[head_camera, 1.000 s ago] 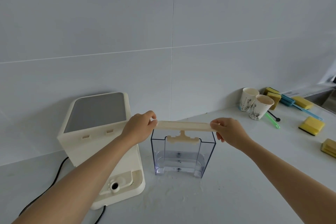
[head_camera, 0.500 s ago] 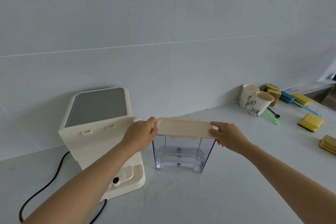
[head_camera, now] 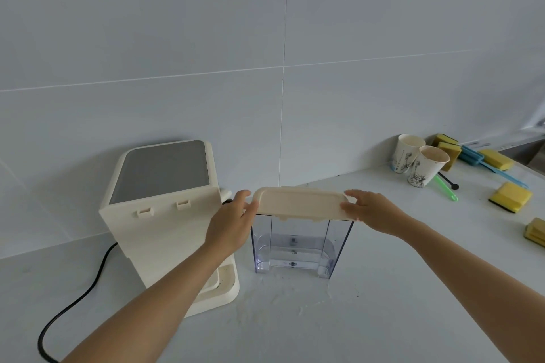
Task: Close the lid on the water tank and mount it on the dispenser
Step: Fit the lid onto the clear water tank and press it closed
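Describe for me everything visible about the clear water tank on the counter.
The water tank is a tall, narrow box of clear, faintly blue plastic, seemingly empty. It stands upright on the white counter, just right of the cream dispenser, not mounted. Inside, low down, is a raised arched section with small dark fittings. A cream lid lies over its top, tilted, with tabs hanging at the front. The left hand and right hand grip the lid's ends.
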`<move>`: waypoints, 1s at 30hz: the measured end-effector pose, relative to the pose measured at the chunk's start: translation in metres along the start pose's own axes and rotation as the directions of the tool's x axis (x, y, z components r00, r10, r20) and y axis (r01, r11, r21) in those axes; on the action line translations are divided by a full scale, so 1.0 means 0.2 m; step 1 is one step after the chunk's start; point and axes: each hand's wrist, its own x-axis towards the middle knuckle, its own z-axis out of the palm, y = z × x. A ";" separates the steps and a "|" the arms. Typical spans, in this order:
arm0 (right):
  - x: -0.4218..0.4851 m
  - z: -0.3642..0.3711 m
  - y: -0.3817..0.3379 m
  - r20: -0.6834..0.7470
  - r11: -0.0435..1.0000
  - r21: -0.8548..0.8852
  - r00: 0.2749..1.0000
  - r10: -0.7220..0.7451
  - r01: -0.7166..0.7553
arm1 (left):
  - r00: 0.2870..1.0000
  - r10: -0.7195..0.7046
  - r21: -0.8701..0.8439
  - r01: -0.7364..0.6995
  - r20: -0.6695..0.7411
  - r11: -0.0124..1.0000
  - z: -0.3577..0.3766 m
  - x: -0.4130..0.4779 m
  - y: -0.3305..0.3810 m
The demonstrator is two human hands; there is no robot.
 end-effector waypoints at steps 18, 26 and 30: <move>0.13 0.10 -0.02 0.177 0.799 0.564 0.975 0.131 -0.210 | 0.863 -0.449 -0.593 0.491 0.232 0.638 0.20 0.00 0.17; 0.03 0.10 -0.02 0.270 0.880 0.417 0.955 0.120 -0.228 | 0.895 -0.374 -0.527 0.447 0.245 0.723 0.19 0.14 0.16; -0.02 0.13 -0.07 0.303 0.901 0.364 0.945 0.123 -0.234 | 0.883 -0.351 -0.540 0.468 0.311 0.700 0.19 0.20 0.19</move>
